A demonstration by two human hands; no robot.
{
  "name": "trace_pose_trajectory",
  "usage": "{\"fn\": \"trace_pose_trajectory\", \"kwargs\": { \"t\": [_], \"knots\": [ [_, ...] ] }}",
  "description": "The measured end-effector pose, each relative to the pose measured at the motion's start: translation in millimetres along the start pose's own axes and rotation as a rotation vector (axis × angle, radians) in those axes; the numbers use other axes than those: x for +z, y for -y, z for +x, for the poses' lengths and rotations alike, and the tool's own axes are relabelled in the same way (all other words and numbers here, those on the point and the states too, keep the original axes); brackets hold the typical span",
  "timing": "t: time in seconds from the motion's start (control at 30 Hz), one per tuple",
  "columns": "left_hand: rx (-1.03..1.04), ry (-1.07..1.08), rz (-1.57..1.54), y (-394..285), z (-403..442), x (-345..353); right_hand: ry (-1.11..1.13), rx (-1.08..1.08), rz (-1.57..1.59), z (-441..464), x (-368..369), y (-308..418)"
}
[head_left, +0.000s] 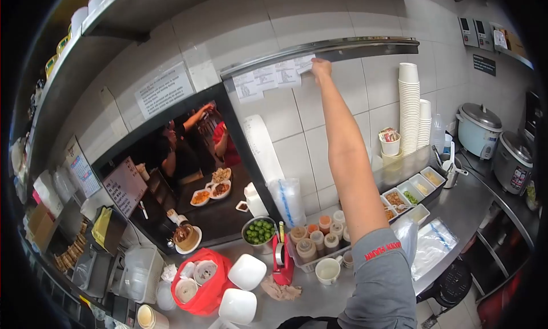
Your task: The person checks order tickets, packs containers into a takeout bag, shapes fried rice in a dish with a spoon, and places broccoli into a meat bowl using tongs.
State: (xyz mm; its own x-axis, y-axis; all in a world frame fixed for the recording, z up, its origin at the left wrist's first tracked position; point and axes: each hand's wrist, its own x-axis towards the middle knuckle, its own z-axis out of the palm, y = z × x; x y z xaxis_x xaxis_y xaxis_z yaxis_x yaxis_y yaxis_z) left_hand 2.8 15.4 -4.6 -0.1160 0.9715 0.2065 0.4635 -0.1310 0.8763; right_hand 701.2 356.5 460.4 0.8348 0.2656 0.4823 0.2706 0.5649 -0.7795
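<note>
My right hand [321, 68] is raised high against the tiled wall, the arm stretched up out of a grey sleeve. Its fingers pinch the right edge of a white order slip [304, 64] just under the metal ticket rail [342, 45]. Beside that slip, several other printed slips [265, 78] hang in a row from the left part of the rail. No part of my left hand shows.
Below the rail is a serving window [231, 152] with people beyond it. The steel counter [348, 297] holds a red bag [220, 286], white bowls [247, 272], a bowl of green limes [258, 232], sauce bottles [306, 249] and a tall cup stack [409, 109].
</note>
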Motion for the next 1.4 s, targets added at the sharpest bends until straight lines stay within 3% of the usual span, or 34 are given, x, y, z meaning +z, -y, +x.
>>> {"fn": "trace_pose_trajectory", "kwargs": {
  "t": [0.1,0.13,0.17,0.23,0.33,0.37,0.43,0.47,0.5,0.53,0.57,0.6,0.67,0.7,0.8,0.9,1.1,1.23,1.4],
  "knots": [
    [0.016,0.137,0.024,9,-4,0,0.148,0.084,-0.141,-14,-15,28],
    [0.050,0.117,0.003,-5,-12,2,0.316,-0.080,-0.381,28,-18,1],
    [0.088,0.099,-0.019,-30,-14,8,0.346,-0.141,-0.757,-16,-41,57],
    [0.179,0.071,-0.060,-77,-14,18,0.475,-0.301,-0.964,-6,-67,89],
    [0.387,0.145,-0.028,-92,-22,33,0.828,-1.181,-1.676,-32,-100,177],
    [0.303,0.214,-0.069,-85,-24,42,0.958,-1.458,-1.916,-42,-116,206],
    [0.148,0.401,-0.115,-66,-30,55,0.965,-1.090,-1.973,-63,-113,232],
    [0.293,0.498,-0.109,-63,-33,55,0.825,-0.486,-1.338,-96,-124,244],
    [0.454,0.594,-0.128,-64,-34,65,0.784,-0.798,-1.413,-132,-140,256],
    [0.612,0.692,-0.161,-64,-36,74,0.834,-0.808,-1.569,-139,-136,249],
    [0.724,0.779,-0.195,-67,-40,83,0.805,-0.815,-1.518,-202,-166,260],
    [0.802,0.883,-0.217,-73,-43,95,0.877,-0.676,-1.730,-257,-177,267],
    [0.888,1.067,-0.260,-79,-62,118,1.364,-1.130,-1.406,-308,-225,224],
    [0.922,1.154,-0.274,-83,-72,127,1.489,-1.096,-1.335,-347,-254,229],
    [1.005,1.369,-0.305,-107,-113,153,1.617,-0.699,-1.309,-449,-318,294],
    [1.108,1.508,-0.339,-144,-175,175,1.605,-0.461,-1.337,-521,-373,365],
    [1.354,1.694,-0.461,-226,-332,214,1.359,-0.268,-1.649,-603,-533,459],
    [1.405,1.906,-0.458,-306,-445,217,1.524,0.650,-1.644,-633,-630,532],
    [1.664,2.128,-0.629,-389,-593,257,1.252,0.878,-1.814,-660,-757,588]
  ]
}}
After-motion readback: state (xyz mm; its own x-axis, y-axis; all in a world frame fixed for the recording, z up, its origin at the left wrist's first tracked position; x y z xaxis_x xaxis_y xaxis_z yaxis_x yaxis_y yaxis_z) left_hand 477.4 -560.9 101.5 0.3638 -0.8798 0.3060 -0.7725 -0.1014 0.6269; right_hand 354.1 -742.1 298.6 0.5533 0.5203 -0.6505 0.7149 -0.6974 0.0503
